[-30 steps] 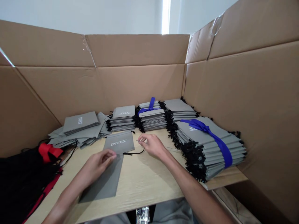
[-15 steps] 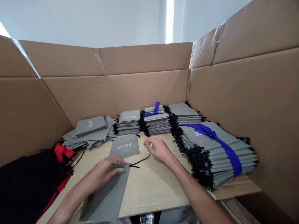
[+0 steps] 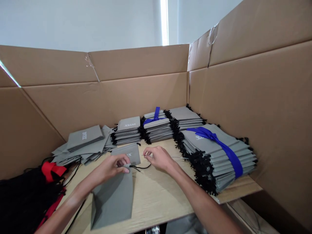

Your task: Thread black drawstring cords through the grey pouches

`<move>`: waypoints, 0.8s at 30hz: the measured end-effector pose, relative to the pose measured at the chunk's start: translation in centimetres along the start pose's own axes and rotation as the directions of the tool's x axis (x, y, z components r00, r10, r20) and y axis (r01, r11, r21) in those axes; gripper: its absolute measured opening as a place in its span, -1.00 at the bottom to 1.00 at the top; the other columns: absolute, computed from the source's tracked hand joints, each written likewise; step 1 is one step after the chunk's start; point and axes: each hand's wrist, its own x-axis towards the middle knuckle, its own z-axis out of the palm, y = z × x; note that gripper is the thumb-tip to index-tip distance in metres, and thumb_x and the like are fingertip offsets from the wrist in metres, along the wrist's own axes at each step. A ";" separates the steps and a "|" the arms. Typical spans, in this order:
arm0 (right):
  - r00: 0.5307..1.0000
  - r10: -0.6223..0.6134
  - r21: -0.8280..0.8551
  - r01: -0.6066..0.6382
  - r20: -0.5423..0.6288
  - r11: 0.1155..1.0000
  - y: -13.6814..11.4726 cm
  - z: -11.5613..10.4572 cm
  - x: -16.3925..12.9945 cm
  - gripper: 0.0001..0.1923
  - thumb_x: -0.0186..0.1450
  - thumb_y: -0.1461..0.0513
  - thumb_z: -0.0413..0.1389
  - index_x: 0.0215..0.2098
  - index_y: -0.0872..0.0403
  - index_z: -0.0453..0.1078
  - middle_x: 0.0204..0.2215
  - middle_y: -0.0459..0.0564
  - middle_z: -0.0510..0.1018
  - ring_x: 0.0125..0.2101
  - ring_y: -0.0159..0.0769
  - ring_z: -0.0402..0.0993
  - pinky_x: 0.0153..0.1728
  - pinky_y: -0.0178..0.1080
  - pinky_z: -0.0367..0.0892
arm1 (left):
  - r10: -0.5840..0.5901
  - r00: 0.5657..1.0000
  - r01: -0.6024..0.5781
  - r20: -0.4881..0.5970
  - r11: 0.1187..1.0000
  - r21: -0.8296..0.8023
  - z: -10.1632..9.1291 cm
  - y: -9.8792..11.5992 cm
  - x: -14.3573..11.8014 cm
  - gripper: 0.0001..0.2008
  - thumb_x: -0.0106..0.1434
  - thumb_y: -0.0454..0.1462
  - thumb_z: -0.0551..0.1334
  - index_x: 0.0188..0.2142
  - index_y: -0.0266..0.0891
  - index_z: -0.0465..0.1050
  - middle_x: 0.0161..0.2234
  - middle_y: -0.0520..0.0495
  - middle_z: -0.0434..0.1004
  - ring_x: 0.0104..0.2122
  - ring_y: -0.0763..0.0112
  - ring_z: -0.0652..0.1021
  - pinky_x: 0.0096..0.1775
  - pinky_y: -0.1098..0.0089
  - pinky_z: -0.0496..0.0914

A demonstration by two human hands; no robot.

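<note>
My left hand [image 3: 117, 164] is closed on the upper corner of a grey drawstring pouch [image 3: 114, 198], which is partly lifted off the table. A black cord [image 3: 142, 167] comes out of that corner, its loose ends beside it, and runs to my right hand [image 3: 157, 157]. That hand is pinched on a thin metal rod [image 3: 179, 157], which sticks out to the right behind the wrist. Whether the cord is fixed to the rod is hidden by the fingers. Behind my hands a finished-looking grey pouch [image 3: 134, 151] with white lettering lies flat, partly covered.
Stacks of corded pouches [image 3: 129, 130] stand at the back; a large bundle [image 3: 219, 156] tied with blue ribbon stands at right. Loose grey pouches [image 3: 85, 143] lie back left. Black cords [image 3: 24, 191] with a red tie heap at left. Cardboard walls [image 3: 138, 94] enclose the table.
My left hand has gripped the pouch's corner and raised it, where before it lay over the pouch with looser fingers. The view has turned slightly right.
</note>
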 end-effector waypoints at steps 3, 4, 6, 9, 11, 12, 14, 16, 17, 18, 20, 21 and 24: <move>1.000 0.017 -0.021 -0.018 -0.017 1.000 0.1 0.1 0.0 -0.76 0.41 0.31 0.23 -0.06 -0.10 0.69 -0.23 -0.07 0.77 -0.24 -0.20 0.66 -0.23 -0.30 0.28 | 0.052 0.994 -0.051 -0.096 0.999 0.008 -1.0 0.2 1.6 -0.81 0.08 -0.11 0.50 -0.35 -0.08 0.63 -0.44 -0.02 0.71 -0.39 0.17 0.67 -0.33 0.40 0.40; 0.999 0.026 -0.027 -0.027 -0.022 0.999 0.2 0.1 0.0 -0.77 0.41 0.30 0.23 -0.07 -0.10 0.69 -0.23 -0.07 0.77 -0.24 -0.20 0.66 -0.23 -0.30 0.28 | 0.057 0.993 -0.057 -0.102 0.998 0.003 -0.9 0.1 2.0 -0.81 0.08 -0.10 0.50 -0.37 -0.09 0.61 -0.44 -0.03 0.72 -0.38 0.16 0.68 -0.32 0.39 0.41; 0.998 0.050 -0.039 -0.051 -0.024 0.998 0.4 0.2 0.1 -0.77 0.41 0.29 0.24 -0.06 -0.11 0.69 -0.24 -0.07 0.77 -0.24 -0.21 0.65 -0.23 -0.31 0.29 | 0.060 0.995 -0.060 -0.085 0.998 0.007 -0.3 -0.3 2.8 -0.79 0.08 -0.09 0.49 -0.42 -0.10 0.56 -0.45 -0.03 0.70 -0.39 0.15 0.68 -0.32 0.39 0.42; 0.997 0.076 -0.067 -0.077 -0.013 0.995 0.5 0.2 0.1 -0.78 0.42 0.26 0.25 -0.04 -0.10 0.68 -0.25 -0.06 0.77 -0.24 -0.21 0.66 -0.25 -0.32 0.28 | 0.075 0.997 -0.073 -0.023 0.993 0.094 1.3 -1.7 3.6 -0.77 0.17 -0.06 0.43 -0.43 -0.12 0.54 -0.47 -0.01 0.67 -0.42 0.19 0.63 -0.34 0.38 0.39; 0.997 0.083 -0.079 -0.083 -0.003 0.993 0.5 0.3 0.1 -0.79 0.42 0.25 0.26 -0.04 -0.09 0.68 -0.22 -0.05 0.77 -0.21 -0.20 0.67 -0.24 -0.32 0.29 | 0.132 0.991 -0.128 -0.009 0.972 0.199 2.3 -2.9 3.9 -0.79 0.23 -0.07 0.42 -0.38 -0.13 0.58 -0.37 -0.05 0.69 -0.33 0.16 0.63 -0.25 0.34 0.42; 0.997 0.083 -0.075 -0.082 0.001 0.994 0.5 0.3 0.1 -0.79 0.41 0.26 0.25 -0.04 -0.09 0.68 -0.21 -0.05 0.77 -0.19 -0.19 0.67 -0.23 -0.32 0.30 | 0.173 0.985 -0.164 -0.015 0.953 0.255 2.7 -3.5 4.0 -0.80 0.25 -0.07 0.42 -0.36 -0.13 0.61 -0.31 -0.08 0.70 -0.25 0.13 0.63 -0.18 0.30 0.44; 0.998 0.068 -0.045 -0.067 0.017 0.997 0.5 0.4 0.1 -0.79 0.40 0.28 0.25 -0.05 -0.08 0.67 -0.19 -0.06 0.78 -0.17 -0.20 0.68 -0.19 -0.32 0.32 | 0.249 0.968 -0.224 -0.031 0.911 0.347 3.3 -4.5 4.1 -0.80 0.30 -0.07 0.42 -0.32 -0.12 0.64 -0.22 -0.13 0.69 -0.13 0.06 0.60 -0.06 0.22 0.45; 0.999 0.027 0.017 -0.028 0.041 0.999 0.5 0.7 0.1 -0.79 0.40 0.30 0.25 -0.08 -0.07 0.67 -0.18 -0.08 0.78 -0.15 -0.20 0.69 -0.16 -0.32 0.34 | 0.283 0.958 -0.247 -0.039 0.888 0.387 3.7 -5.1 4.0 -0.80 0.36 -0.07 0.39 -0.30 -0.11 0.67 -0.21 -0.15 0.66 -0.10 0.04 0.58 -0.03 0.18 0.45; 0.998 0.005 0.055 -0.008 0.057 0.998 0.6 0.9 0.1 -0.80 0.39 0.31 0.26 -0.09 -0.07 0.67 -0.18 -0.08 0.78 -0.14 -0.20 0.69 -0.15 -0.32 0.35 | 0.283 0.958 -0.246 -0.040 0.889 0.385 3.9 -5.2 3.9 -0.80 0.38 -0.08 0.38 -0.29 -0.11 0.67 -0.22 -0.15 0.66 -0.10 0.04 0.58 -0.03 0.18 0.46; 0.997 -0.015 0.095 0.007 0.076 0.995 0.6 1.1 0.1 -0.81 0.38 0.31 0.27 -0.10 -0.07 0.67 -0.18 -0.08 0.78 -0.13 -0.21 0.70 -0.15 -0.33 0.36 | 0.273 0.961 -0.238 -0.042 0.898 0.370 4.1 -5.2 3.8 -0.80 0.39 -0.08 0.37 -0.28 -0.11 0.68 -0.22 -0.15 0.67 -0.10 0.04 0.59 -0.03 0.18 0.46; 0.993 -0.035 0.157 0.017 0.112 0.987 0.8 1.4 0.1 -0.82 0.36 0.31 0.28 -0.13 -0.05 0.67 -0.21 -0.08 0.77 -0.14 -0.22 0.70 -0.16 -0.33 0.36 | 0.228 0.972 -0.202 -0.051 0.930 0.306 4.4 -5.0 3.5 -0.79 0.40 -0.09 0.35 -0.27 -0.11 0.67 -0.22 -0.14 0.70 -0.11 0.04 0.62 -0.04 0.18 0.46; 0.991 -0.037 0.173 0.014 0.131 0.985 0.9 1.6 0.1 -0.83 0.35 0.32 0.28 -0.13 -0.04 0.67 -0.23 -0.08 0.77 -0.16 -0.22 0.70 -0.18 -0.34 0.36 | 0.201 0.978 -0.181 -0.055 0.949 0.260 4.6 -4.7 3.3 -0.79 0.40 -0.08 0.34 -0.26 -0.12 0.67 -0.21 -0.13 0.72 -0.13 0.06 0.64 -0.06 0.19 0.47; 0.985 -0.031 0.199 -0.003 0.169 0.980 1.4 1.9 0.1 -0.85 0.35 0.30 0.27 -0.15 -0.01 0.67 -0.28 -0.08 0.75 -0.26 -0.27 0.65 -0.24 -0.34 0.33 | 0.138 0.984 -0.128 -0.116 0.988 0.087 4.8 -4.0 2.8 -0.73 0.37 0.00 0.35 -0.14 -0.11 0.64 -0.23 -0.08 0.75 -0.21 0.13 0.67 -0.13 0.24 0.49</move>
